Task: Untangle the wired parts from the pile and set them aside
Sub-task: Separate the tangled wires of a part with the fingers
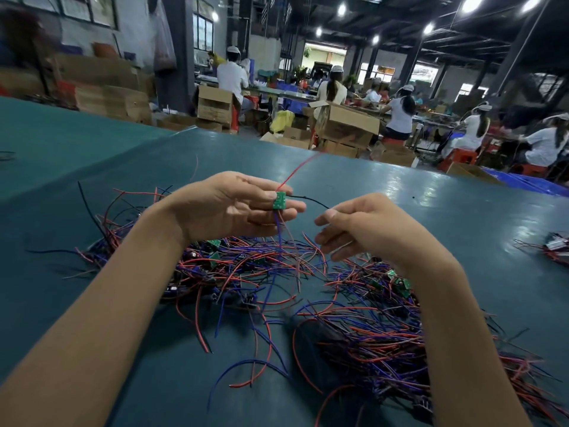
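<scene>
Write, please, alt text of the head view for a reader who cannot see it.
The left hand pinches a green circuit board above a pile of red, blue and black wires on a teal table; the right hand hovers beside.

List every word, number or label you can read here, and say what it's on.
Nothing here can be read.
Green board pinched in the left hand: any markings too small to read.
Cardboard boxes: any print blurred.
Papers on the back wall: blurred.
</scene>
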